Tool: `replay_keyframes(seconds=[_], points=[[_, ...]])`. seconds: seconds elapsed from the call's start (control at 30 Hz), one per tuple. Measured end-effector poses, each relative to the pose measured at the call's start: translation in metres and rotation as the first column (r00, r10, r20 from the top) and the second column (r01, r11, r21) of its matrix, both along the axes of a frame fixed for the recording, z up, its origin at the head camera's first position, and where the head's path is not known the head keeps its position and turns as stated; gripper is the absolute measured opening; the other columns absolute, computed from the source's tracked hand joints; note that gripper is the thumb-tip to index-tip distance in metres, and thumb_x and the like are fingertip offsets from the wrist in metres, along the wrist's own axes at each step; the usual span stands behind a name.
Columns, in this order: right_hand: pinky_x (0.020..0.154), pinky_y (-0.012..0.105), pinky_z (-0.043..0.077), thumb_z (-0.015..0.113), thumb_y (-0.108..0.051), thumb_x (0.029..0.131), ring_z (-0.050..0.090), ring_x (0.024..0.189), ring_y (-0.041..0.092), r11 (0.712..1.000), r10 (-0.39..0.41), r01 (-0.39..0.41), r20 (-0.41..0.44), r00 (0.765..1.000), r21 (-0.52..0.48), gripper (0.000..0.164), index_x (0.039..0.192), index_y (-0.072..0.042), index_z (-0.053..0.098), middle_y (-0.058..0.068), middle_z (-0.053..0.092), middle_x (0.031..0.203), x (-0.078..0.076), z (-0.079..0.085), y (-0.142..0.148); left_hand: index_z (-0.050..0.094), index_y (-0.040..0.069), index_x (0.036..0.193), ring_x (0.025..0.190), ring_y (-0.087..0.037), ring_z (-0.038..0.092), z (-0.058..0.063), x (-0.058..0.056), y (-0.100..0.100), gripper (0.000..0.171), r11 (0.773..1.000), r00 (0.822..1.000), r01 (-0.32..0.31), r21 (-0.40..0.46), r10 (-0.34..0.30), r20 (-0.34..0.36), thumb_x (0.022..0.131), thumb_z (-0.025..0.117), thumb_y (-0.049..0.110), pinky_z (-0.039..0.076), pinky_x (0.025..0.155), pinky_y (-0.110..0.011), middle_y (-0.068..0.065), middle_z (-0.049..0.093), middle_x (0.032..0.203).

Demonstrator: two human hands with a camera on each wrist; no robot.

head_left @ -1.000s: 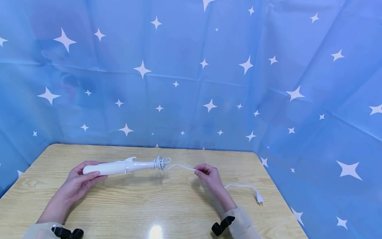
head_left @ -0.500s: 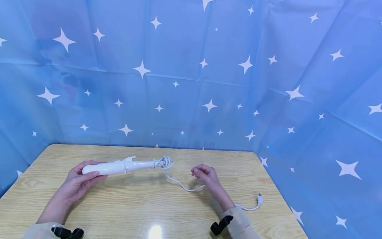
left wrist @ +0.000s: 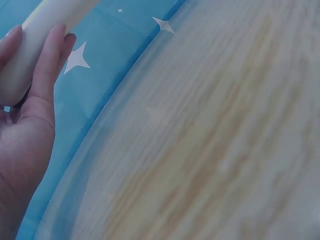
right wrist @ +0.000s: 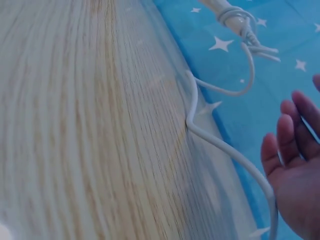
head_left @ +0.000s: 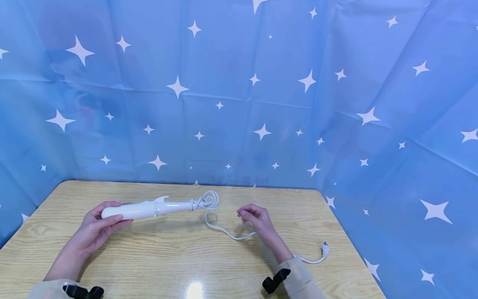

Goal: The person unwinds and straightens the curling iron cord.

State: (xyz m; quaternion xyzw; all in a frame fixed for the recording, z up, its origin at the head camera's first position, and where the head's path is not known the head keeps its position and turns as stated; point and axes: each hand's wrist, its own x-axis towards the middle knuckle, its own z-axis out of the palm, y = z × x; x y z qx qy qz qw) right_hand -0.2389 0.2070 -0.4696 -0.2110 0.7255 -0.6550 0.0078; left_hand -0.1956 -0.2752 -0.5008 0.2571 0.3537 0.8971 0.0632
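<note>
A white curling iron lies level above the table, its thick end in my left hand. Thumb and fingers grip that end from both sides, as the left wrist view also shows. Loops of white cord are wound about the thin end on the right. From there the cord drops to the tabletop and runs under my right forearm to a two-pin plug. My right hand hovers right of the loops with loosely bent fingers, holding nothing. In the right wrist view the cord passes close beside the palm.
The pale wood-grain table has rounded far corners. A blue curtain with white stars hangs behind it and along the sides. Black wrist mounts sit on both light sleeves.
My right hand has let go of the cord, which has fallen from a raised line to the table. The loops have loosened outward and the plug has flipped. My left hand stays nearly still.
</note>
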Motion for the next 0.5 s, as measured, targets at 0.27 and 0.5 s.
replay_keyframes(seconds=[0.27,0.5], points=[[0.082,0.034,0.065,0.063,-0.003,0.100,0.069,0.090,0.026,1.000,0.005,-0.005,0.006,1.000,0.007,0.026,0.116,0.017,0.064,0.035,0.065,0.111,-0.004,-0.001,-0.007,0.066,-0.001,0.128,0.124,-0.030,0.060,0.002,0.000,0.000,0.059,1.000,1.000,0.023,0.010,-0.023,0.006,0.098,0.024,-0.028,0.055,0.102,-0.048,-0.020,0.063,0.134],[0.091,0.046,0.063,0.063,-0.002,0.100,0.070,0.100,0.026,1.000,0.011,-0.011,0.060,0.998,-0.004,0.030,0.123,0.018,0.061,0.037,0.063,0.119,-0.005,-0.001,-0.021,0.065,-0.003,0.129,0.125,-0.031,0.060,0.002,0.000,0.000,0.059,0.999,1.000,0.029,0.018,-0.029,-0.007,0.097,0.023,-0.029,0.054,0.102,-0.048,-0.021,0.063,0.134]])
